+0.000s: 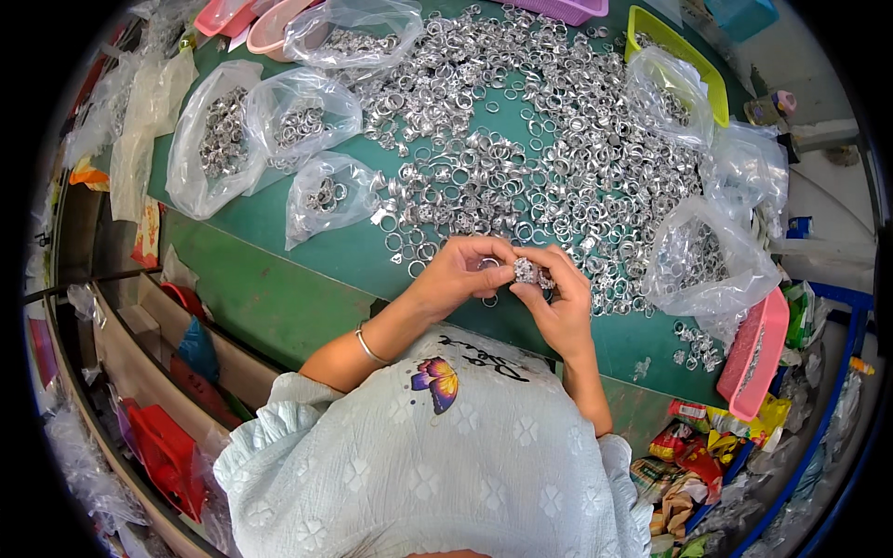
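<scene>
Close in front of me, both hands meet at the near edge of the pile of silver-coloured rings (456, 186). Between my fingertips sits a chunky silver ring (524, 271) with a stone-studded face. My left hand (456, 277) is closed in a pinch at its left side, and a thin ring band shows by those fingers. From the other side, my right hand (563, 302) grips it between thumb and fingers. More shiny metal shows under the right fingers, too small to make out.
Clear plastic bags of rings (219, 139) stand at the left; another bag (702, 260) lies at the right, by a pink basket (758, 353). A yellow-green basket (688, 65) is at the far right. Open drawers (158, 344) lie below left, and packets (693, 446) below right.
</scene>
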